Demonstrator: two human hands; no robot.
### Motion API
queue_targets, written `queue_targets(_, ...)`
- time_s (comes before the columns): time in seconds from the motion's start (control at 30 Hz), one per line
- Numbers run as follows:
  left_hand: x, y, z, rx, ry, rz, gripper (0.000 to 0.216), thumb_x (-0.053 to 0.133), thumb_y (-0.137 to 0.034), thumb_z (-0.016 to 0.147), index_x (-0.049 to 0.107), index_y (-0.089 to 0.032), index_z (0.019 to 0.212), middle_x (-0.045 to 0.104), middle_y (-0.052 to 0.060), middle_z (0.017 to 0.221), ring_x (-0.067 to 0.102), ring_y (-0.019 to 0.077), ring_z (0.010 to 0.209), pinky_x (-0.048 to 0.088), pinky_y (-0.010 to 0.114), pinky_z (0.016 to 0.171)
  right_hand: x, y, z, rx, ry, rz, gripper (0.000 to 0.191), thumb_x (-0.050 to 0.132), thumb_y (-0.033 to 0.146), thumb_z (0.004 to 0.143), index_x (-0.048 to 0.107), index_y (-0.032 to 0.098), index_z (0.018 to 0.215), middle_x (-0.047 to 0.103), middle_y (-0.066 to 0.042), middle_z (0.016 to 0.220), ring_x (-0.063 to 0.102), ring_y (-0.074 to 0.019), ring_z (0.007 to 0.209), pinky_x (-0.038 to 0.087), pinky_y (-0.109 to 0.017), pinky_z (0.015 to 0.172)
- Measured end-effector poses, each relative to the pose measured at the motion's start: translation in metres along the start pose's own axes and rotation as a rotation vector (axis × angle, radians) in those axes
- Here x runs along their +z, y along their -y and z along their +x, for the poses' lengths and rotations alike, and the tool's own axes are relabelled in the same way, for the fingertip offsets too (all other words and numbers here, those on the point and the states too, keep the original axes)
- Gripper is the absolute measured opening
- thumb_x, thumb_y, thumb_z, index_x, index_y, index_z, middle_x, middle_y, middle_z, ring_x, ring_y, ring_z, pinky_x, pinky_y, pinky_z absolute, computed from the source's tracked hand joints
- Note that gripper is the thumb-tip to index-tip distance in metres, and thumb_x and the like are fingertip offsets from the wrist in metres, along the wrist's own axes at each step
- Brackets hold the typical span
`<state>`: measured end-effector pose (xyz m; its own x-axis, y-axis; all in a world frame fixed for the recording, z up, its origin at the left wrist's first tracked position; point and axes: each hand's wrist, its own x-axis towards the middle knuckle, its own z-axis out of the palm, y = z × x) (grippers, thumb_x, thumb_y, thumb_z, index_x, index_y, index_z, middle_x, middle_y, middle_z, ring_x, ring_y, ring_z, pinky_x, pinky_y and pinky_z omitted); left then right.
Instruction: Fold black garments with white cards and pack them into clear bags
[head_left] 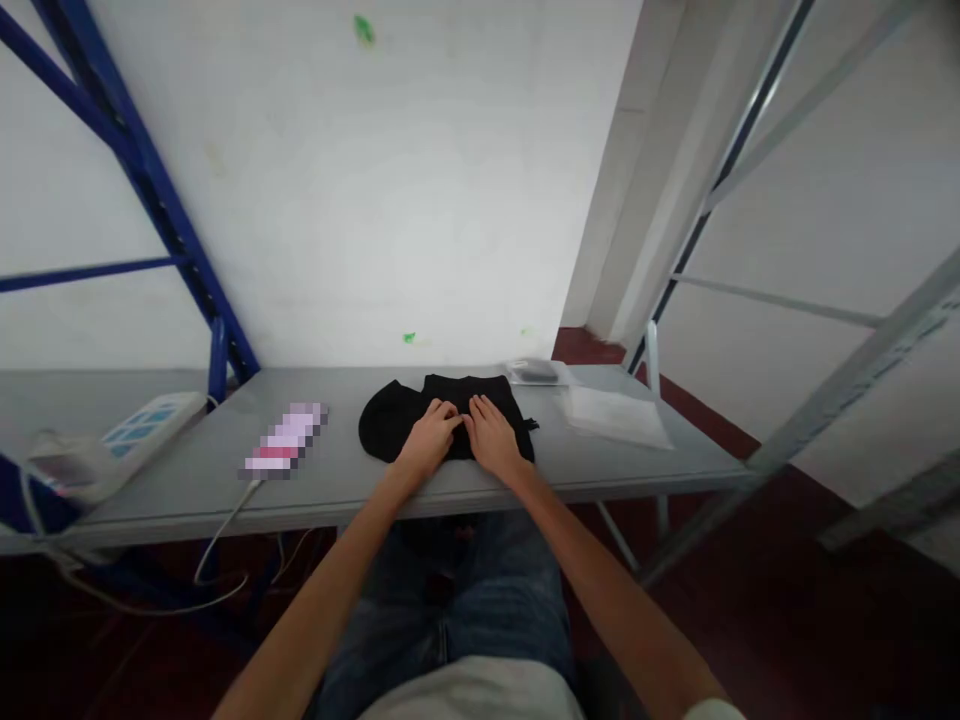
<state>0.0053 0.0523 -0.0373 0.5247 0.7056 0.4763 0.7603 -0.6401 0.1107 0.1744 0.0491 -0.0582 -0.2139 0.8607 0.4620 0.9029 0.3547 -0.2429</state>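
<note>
The seated person's jeans [495,580] were below the table [337,475]. On it, the black cloth [391,420] lay centred before the body, probably for easy reach by both hands. The left hand [433,440] rested there, fingers bent; whether they pinched fabric I couldn't tell. The right hand [491,435] lay palm down, fingers extended and close together, gripping nothing visible, seemingly to steady the cloth. Leftward sat the phone [285,440], its cable [238,506] suggesting charging. A white packet [619,417] lay rightward; beyond, a clear packet [536,372], then the wall [420,200].
</note>
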Motion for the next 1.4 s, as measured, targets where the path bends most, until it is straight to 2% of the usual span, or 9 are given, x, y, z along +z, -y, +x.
queue_targets(0.2,-0.001,0.007,-0.014,0.019,-0.034,-0.114,0.042,0.056,-0.002,0.089,0.075,-0.024,0.120,0.073,0.006,0.125,0.060,0.0219,0.120,0.055,0.041,0.109,0.003,-0.004,-0.004,-0.069,0.037,-0.017,0.053,0.034,0.032,0.110,0.049,0.006,0.155,0.046,-0.018,0.162,0.033,-0.0254,0.156,0.034,-0.044,0.125)
queue_targets(0.3,-0.002,0.006,-0.018,0.002,-0.043,-0.112,0.039,0.055,-0.006,0.093,0.076,-0.026,0.120,0.073,0.006,0.127,0.061,0.0215,0.122,0.056,0.041,0.107,-0.008,-0.013,-0.005,-0.042,0.018,-0.016,0.054,0.033,0.033,0.110,0.046,0.010,0.157,0.044,-0.016,0.164,0.033,-0.0251,0.157,0.031,-0.046,0.127)
queue_targets(0.5,-0.005,0.001,-0.025,-0.011,-0.086,-0.108,0.034,0.057,-0.019,0.099,0.074,-0.029,0.126,0.071,0.006,0.131,0.058,0.0230,0.128,0.055,0.041,0.109,-0.068,-0.092,-0.045,0.317,-0.155,-0.167,0.054,0.042,0.022,0.102,0.049,0.010,0.155,0.049,-0.018,0.160,0.036,-0.0287,0.155,0.028,-0.052,0.126)
queue_targets(0.63,-0.006,-0.002,-0.028,-0.027,-0.137,-0.106,0.033,0.054,-0.028,0.103,0.071,-0.027,0.131,0.070,0.007,0.131,0.058,0.0238,0.127,0.054,0.041,0.110,-0.091,-0.146,-0.080,0.450,-0.037,-0.221,0.048,0.050,0.019,0.098,0.061,0.012,0.145,0.063,-0.019,0.147,0.057,-0.0304,0.138,0.042,-0.044,0.116)
queue_targets(0.8,-0.011,-0.005,-0.038,-0.080,-0.216,-0.106,0.032,0.050,-0.028,0.104,0.070,-0.026,0.130,0.071,0.008,0.123,0.061,0.0225,0.121,0.053,0.038,0.108,-0.095,-0.161,-0.088,0.599,0.026,-0.200,0.037,0.058,0.024,0.097,0.073,0.020,0.131,0.075,-0.014,0.125,0.069,-0.0308,0.117,0.051,-0.038,0.096)
queue_targets(1.0,-0.023,-0.009,-0.064,-0.027,-0.287,-0.092,0.027,0.051,-0.021,0.103,0.069,-0.024,0.123,0.072,0.008,0.114,0.064,0.0227,0.114,0.053,0.037,0.104,-0.111,-0.144,-0.079,0.576,-0.073,-0.191,0.028,0.056,0.028,0.100,0.081,0.020,0.111,0.079,-0.014,0.110,0.072,-0.0304,0.100,0.050,-0.038,0.085)
queue_targets(1.17,-0.019,-0.009,-0.083,-0.066,-0.418,-0.096,0.035,0.059,-0.021,0.099,0.058,-0.022,0.133,0.071,0.006,0.105,0.067,0.0233,0.102,0.054,0.039,0.095,-0.112,-0.080,-0.058,0.214,-0.439,-0.051,0.030,0.051,0.028,0.104,0.079,0.019,0.112,0.078,-0.012,0.112,0.067,-0.0286,0.105,0.047,-0.038,0.093)
queue_targets(1.3,-0.019,-0.007,-0.087,-0.120,-0.446,-0.101,0.053,0.064,-0.027,0.098,0.046,-0.022,0.148,0.071,0.003,0.100,0.068,0.0226,0.094,0.051,0.040,0.092,-0.077,-0.004,-0.048,-0.088,-0.356,0.018,0.025,0.055,0.020,0.104,0.079,0.026,0.111,0.079,-0.006,0.107,0.066,-0.0252,0.100,0.044,-0.039,0.094)
queue_targets(1.4,-0.023,-0.010,-0.087,-0.071,-0.381,-0.021,0.052,0.066,-0.033,0.099,0.052,-0.024,0.148,0.071,0.003,0.097,0.066,0.0232,0.093,0.048,0.041,0.093,-0.048,0.034,-0.052,-0.259,-0.255,0.025,0.025,0.059,0.014,0.102,0.078,0.027,0.113,0.079,-0.005,0.106,0.065,-0.0247,0.104,0.042,-0.042,0.101)
